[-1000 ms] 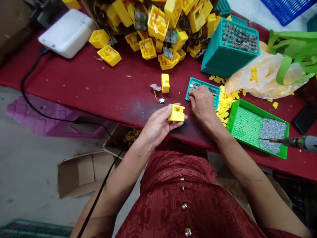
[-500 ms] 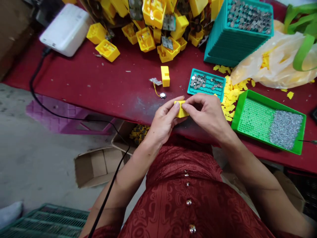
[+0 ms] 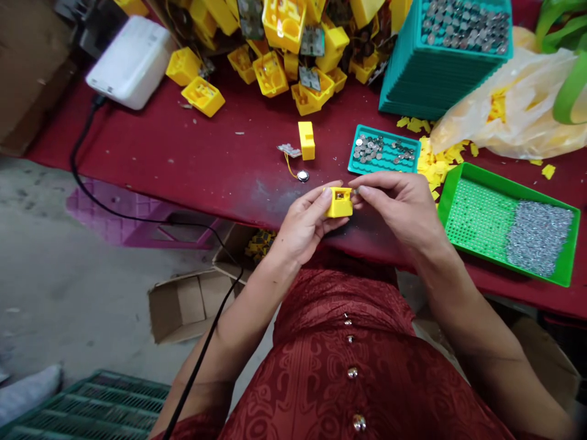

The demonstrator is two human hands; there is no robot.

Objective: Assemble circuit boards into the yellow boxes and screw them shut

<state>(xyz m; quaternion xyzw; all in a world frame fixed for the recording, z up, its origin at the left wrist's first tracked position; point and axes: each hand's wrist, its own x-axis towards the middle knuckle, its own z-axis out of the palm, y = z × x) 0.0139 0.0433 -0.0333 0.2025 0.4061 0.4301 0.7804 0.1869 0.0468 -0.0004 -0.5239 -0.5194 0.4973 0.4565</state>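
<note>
My left hand [image 3: 300, 223] is closed around a small yellow plastic housing [image 3: 339, 209], thumb on its near-left side. An opening in the housing faces up, and a bit of metal shows inside it. Just right of the housing, my right hand [image 3: 401, 205] pinches a tiny dark or metallic piece [image 3: 356, 190] between thumb and forefinger; it is too small to name. Beyond my hands lies another yellow housing [image 3: 307, 142], with a small circuit board [image 3: 288, 150] and a round silver disc [image 3: 302, 176] on a yellow wire beside it.
A teal tray [image 3: 384, 171] of button cells lies ahead, before a tall stack of teal trays [image 3: 413, 79]. Right are a green basket [image 3: 477, 189] with small metal parts, yellow scraps [image 3: 433, 162] and a plastic bag [image 3: 518, 104]. Yellow housings [image 3: 270, 73] pile up at the back.
My right fingers have drawn back to the right from the yellow housing, so its opening now shows. My left hand still holds it. The whole view has shifted slightly.
</note>
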